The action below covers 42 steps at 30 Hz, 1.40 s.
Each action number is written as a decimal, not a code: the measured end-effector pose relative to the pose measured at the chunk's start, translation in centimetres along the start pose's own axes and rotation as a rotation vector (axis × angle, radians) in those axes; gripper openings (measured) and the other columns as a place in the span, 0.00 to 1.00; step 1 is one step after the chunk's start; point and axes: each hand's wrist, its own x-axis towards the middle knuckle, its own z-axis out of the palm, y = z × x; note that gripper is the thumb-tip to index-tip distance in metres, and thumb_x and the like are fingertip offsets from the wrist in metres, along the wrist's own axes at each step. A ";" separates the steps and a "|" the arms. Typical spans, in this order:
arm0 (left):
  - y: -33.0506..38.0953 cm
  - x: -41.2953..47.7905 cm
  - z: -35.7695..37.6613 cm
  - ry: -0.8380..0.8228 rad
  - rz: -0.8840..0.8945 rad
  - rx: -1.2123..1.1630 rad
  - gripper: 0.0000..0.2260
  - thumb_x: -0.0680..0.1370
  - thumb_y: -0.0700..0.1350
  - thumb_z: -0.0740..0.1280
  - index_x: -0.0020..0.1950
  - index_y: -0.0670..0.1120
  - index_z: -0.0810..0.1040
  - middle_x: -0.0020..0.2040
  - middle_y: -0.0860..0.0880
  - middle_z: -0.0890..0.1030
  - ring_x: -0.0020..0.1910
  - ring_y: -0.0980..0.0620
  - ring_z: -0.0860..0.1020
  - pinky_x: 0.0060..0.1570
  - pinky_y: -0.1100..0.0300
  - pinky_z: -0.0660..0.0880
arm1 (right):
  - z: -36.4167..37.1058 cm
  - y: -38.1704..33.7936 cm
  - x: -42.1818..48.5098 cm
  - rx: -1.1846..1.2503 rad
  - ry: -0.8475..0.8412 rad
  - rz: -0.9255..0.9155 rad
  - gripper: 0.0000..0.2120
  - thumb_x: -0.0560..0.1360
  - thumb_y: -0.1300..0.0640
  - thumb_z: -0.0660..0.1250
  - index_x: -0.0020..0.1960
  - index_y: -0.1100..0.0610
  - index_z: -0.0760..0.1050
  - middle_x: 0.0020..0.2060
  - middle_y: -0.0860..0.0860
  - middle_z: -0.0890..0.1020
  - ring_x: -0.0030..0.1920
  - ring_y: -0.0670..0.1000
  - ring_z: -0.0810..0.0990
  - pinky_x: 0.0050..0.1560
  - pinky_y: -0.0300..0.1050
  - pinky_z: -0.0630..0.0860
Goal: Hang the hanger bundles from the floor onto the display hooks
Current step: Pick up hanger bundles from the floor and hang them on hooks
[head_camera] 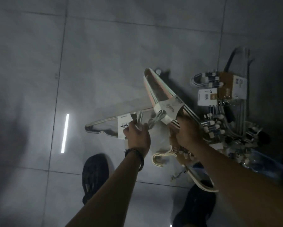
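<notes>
Grey glossy floor tiles [104,54] fill the view beneath you, with a strip-light reflection [65,133] shining well to the left of both grips.

Your left hand [138,136] has its fingers curled tight round the wire hooks of a clear bundle [104,126] of hangers. That bundle stretches away to the left of the grip, with a white paper label [123,122] right against your knuckles. A dark bracelet [136,155] sits on that wrist.

Your right hand [189,133] is closed round one arm of a banded bundle [167,107] of pale striped hangers. Its paper band lies just above and left of your grip. Its far corner points up and away from you, and its grey hooks loop down towards your left fingers. Whether those fingers hold them too, you cannot tell. Both bundles are lifted off the tiles.

Cream hangers [162,158] hang directly below your right grip, between your two forearms. Just right of that grip, on the floor, lies a tangled pile of clip hangers [219,126]. Cardboard labels [207,97] lie at its far side.

Your two black shoes [95,176] stand below the hands, one under each forearm.
</notes>
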 end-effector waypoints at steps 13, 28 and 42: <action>3.3 -2.0 -7.9 -0.387 -0.319 -0.825 0.36 0.76 0.75 0.59 0.72 0.50 0.76 0.71 0.44 0.79 0.73 0.37 0.76 0.73 0.37 0.71 | -8.2 -12.4 -4.4 1.099 -0.646 -0.209 0.17 0.77 0.65 0.70 0.65 0.55 0.79 0.51 0.61 0.86 0.47 0.64 0.87 0.48 0.60 0.85; -12.0 2.0 -18.3 0.141 -0.286 -0.650 0.19 0.82 0.53 0.71 0.72 0.50 0.76 0.66 0.47 0.83 0.65 0.41 0.80 0.68 0.36 0.76 | 10.1 -8.7 -1.4 -0.145 -0.310 -0.056 0.12 0.81 0.49 0.69 0.61 0.54 0.73 0.49 0.53 0.83 0.50 0.56 0.83 0.51 0.54 0.81; -15.0 3.0 -23.6 -0.128 -0.247 -0.985 0.22 0.86 0.63 0.59 0.59 0.49 0.85 0.51 0.44 0.87 0.31 0.52 0.83 0.28 0.61 0.80 | 18.5 -10.3 -2.1 -0.086 -0.146 -0.026 0.06 0.82 0.60 0.68 0.58 0.59 0.77 0.53 0.61 0.86 0.53 0.61 0.86 0.47 0.43 0.74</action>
